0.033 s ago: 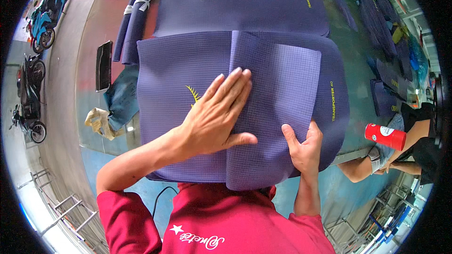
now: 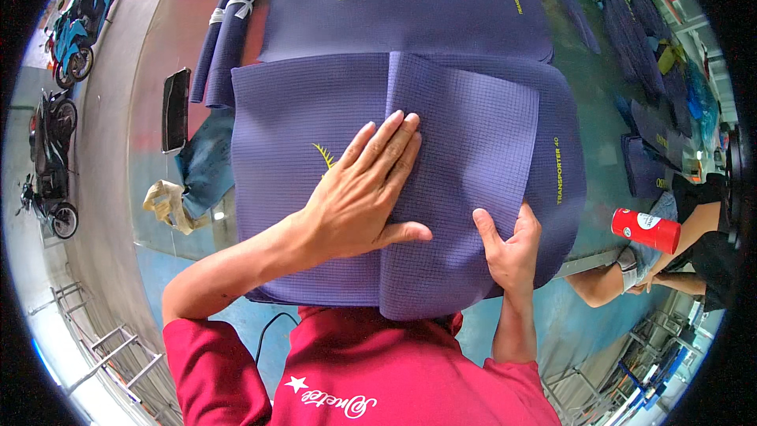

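Flap [image 2: 461,142] of purple gridded material lies in front of the person, its long axis going from the body toward the far side and its fold along the left. The left hand [image 2: 359,189] is laid flat over this fold: its fingers are straight and grasp nothing, and their tips rest just past the fold line. The free edge is on the opposite side, and to it the right hand [image 2: 512,252] is the nearer one. This hand holds the flap there, toward its near end, with the thumb on top and the other fingers partly hidden behind; how firmly, I cannot tell. Under the flap spreads a wider purple panel [image 2: 558,110] with rounded corners, upon the table [image 2: 603,166]. Compared with the earlier frame, I notice almost no difference: hands and flap keep their places, only the purple pieces seem very slightly farther to the right.
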Demonstrator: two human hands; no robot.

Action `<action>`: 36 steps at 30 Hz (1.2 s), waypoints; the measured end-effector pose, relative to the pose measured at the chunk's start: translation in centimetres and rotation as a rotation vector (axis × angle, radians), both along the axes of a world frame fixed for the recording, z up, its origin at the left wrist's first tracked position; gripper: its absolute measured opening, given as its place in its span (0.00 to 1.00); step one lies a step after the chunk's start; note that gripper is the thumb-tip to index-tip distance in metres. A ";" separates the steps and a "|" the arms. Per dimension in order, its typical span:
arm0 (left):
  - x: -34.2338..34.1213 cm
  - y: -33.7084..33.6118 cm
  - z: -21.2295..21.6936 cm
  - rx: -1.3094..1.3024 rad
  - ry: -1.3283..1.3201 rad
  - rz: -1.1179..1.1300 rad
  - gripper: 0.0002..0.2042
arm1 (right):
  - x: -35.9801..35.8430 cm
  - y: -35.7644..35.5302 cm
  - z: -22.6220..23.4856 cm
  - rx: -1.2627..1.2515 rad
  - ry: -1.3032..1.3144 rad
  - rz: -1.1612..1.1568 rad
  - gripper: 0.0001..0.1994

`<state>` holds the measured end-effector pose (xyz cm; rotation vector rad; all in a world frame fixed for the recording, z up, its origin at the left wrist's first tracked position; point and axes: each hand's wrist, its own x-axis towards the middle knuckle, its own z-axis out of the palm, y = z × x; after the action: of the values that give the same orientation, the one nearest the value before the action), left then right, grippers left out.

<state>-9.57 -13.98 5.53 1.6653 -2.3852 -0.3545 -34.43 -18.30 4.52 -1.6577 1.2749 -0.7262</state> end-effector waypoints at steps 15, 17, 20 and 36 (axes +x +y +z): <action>3.0 7.8 4.7 0.328 1.245 0.207 0.61 | 4.8 3.3 3.3 0.313 -0.464 0.897 0.60; 4.7 8.7 3.9 0.310 1.452 0.469 0.59 | 8.4 4.4 2.8 -0.023 -0.158 1.070 0.61; 7.9 9.8 2.1 0.287 1.664 0.615 0.50 | 11.1 6.4 1.7 -0.315 0.173 0.920 0.51; 10.9 11.0 -1.4 -0.025 0.948 1.019 0.18 | -6.3 -6.5 2.1 -0.579 0.790 -0.113 0.31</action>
<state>1.38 -2.96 4.16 1.8395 -0.7540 -0.6786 -40.75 -24.80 6.62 -2.5113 1.8194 -0.5414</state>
